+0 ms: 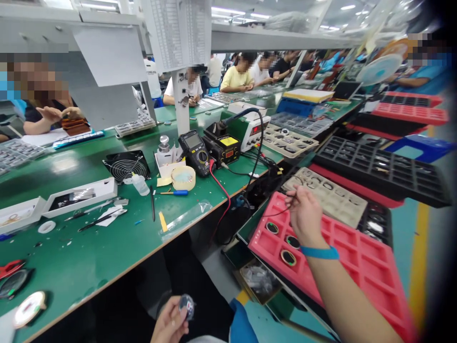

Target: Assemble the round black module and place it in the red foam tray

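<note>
Low in front of my lap, my left hand [172,320] grips a round watch part [187,306] with a dark, shiny face between thumb and fingers. My right hand [305,212], wearing a blue wristband [320,253], is above the red compartment tray [371,271], close to the beige tray [342,209]. Its thumb and fingertips are pinched together; what lies between them is too small to make out. A thin dark cord [275,214] runs beside those fingers. Several round watch parts [288,257] with dark faces sit in the red tray's left compartments.
On the green bench [132,233] stand a multimeter [195,150], a soldering station [223,145], a small fan [128,164] and a tape roll [183,177]. A red test lead [223,190] hangs over the edge. Black trays [382,166] are at right. Co-workers sit across the bench.
</note>
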### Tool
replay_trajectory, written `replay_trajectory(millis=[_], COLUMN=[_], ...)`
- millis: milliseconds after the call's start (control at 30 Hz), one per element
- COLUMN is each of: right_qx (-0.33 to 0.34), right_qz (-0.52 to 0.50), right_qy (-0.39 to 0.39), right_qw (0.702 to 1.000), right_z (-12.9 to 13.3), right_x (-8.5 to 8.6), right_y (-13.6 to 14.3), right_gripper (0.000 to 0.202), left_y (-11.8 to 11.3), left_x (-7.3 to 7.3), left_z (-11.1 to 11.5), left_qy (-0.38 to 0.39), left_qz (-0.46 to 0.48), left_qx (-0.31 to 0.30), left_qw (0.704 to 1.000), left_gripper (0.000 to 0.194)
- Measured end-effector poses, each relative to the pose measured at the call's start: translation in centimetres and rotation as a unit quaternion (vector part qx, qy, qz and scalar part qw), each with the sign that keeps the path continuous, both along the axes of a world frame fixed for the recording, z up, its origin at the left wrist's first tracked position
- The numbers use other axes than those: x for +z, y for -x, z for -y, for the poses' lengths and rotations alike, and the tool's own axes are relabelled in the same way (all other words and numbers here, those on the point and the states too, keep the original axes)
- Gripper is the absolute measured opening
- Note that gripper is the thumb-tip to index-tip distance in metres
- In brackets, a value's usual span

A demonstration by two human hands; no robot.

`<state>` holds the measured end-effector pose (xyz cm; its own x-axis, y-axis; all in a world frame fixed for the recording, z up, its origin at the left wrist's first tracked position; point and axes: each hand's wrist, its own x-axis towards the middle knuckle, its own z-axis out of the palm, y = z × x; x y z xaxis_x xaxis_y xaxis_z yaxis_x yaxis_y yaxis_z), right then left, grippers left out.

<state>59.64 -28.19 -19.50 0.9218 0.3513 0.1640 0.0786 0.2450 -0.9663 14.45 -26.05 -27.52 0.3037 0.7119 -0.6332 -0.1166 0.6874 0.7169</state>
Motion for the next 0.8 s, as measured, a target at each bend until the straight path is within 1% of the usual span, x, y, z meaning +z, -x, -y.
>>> replay_trajectory(millis=[33,100,167,200,267,333,400,467,533,600,700,800], right_qx=[0.017,0.077,0.156,0.196,0.285,0.395,0.452,0.461,0.454,0.455,0.471,0.483], right_qz=[-0.011,-0.039,-0.071,-0.086,-0.110,-0.100,-0.070,-0.047,-0.052,-0.080,-0.116,-0.124], right_qy=[-0.013,-0.019,-0.008,0.000,0.032,0.104,0.158,0.174,0.173,0.163,0.132,0.106], right_qw=[1.000,0.996,0.985,0.977,0.952,0.907,0.875,0.869,0.872,0.871,0.864,0.860], right_z=[0.6,1.7,2.6,3.0,3.6,3.9,3.9,3.7,3.4,3.1,2.9,2.7], right_x=[1.0,2.7,3.6,3.6,2.6,0.9,-1.0,-2.3,-2.9,-2.8,-2.5,-2.5], right_y=[0.6,2.5,5.4,7.1,10.7,14.1,16.9,18.9,20.1,20.9,21.7,22.4], right_gripper=[0.039,0.034,0.028,0.026,0.029,0.038,0.044,0.048,0.053,0.056,0.053,0.054], left_y=[-0.4,-1.2,-2.0,-2.3,-2.8,-3.0,-3.0,-2.7,-2.5,-2.5,-2.8,-3.0], left_x=[0.4,1.4,2.7,3.3,4.3,5.1,5.5,5.9,6.1,6.3,6.5,6.6], left_z=[-0.1,-0.5,-0.9,-1.1,-1.7,-2.2,-2.6,-2.8,-2.9,-3.0,-2.9,-2.6], left_qy=[0.011,0.050,0.114,0.148,0.220,0.254,0.270,0.275,0.278,0.283,0.281,0.270], left_qz=[0.017,0.066,0.137,0.184,0.260,0.308,0.340,0.352,0.352,0.362,0.381,0.386], left_qx=[0.001,0.007,0.023,0.033,0.048,0.067,0.080,0.084,0.080,0.072,0.057,0.045], left_qw=[1.000,0.997,0.984,0.971,0.939,0.914,0.897,0.891,0.890,0.885,0.879,0.881], left_gripper=[0.046,0.048,0.043,0.039,0.033,0.033,0.033,0.031,0.027,0.023,0.021,0.030])
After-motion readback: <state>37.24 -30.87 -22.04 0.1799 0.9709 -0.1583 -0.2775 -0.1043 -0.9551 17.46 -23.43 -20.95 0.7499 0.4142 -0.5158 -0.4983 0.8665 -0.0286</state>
